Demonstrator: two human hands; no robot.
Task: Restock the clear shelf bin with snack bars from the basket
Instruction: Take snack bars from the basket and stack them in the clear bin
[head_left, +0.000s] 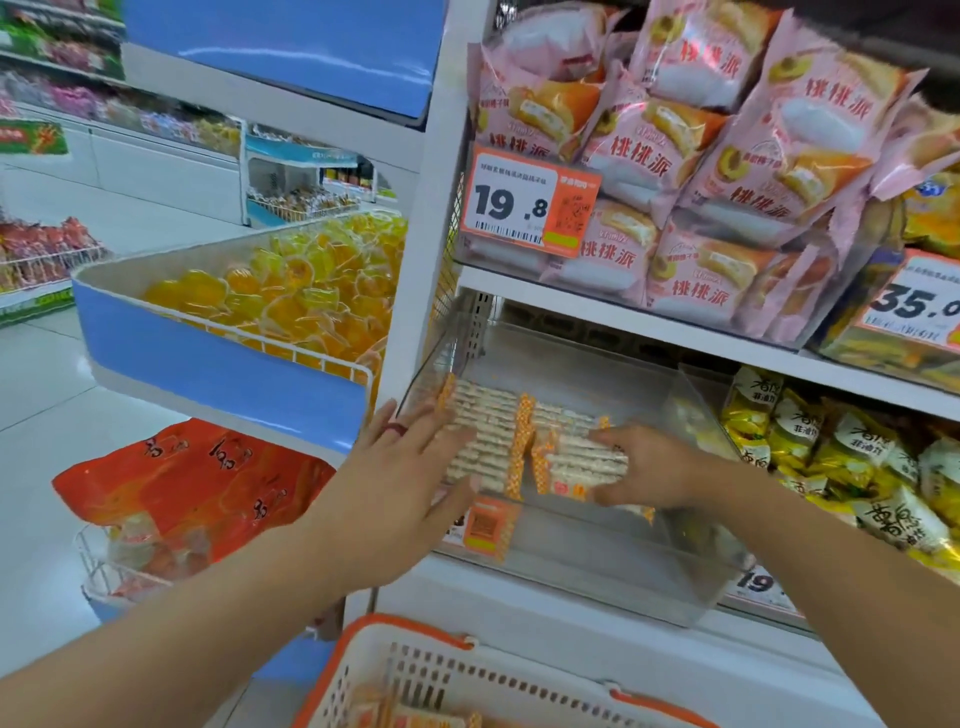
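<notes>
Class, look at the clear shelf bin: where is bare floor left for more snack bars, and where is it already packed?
Free: the rear of the clear bin, between the snack bars and the back wall. Crowded: the front, where bars lie in rows under the left hand and right hand.

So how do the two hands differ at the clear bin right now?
The left hand is spread flat, fingers straight, against the snack bars at the left side of the clear bin; the right hand curls its fingers around a few bars on the right. The left wears a red ring; none shows on the right. Both reach into the bin above the basket.
</notes>
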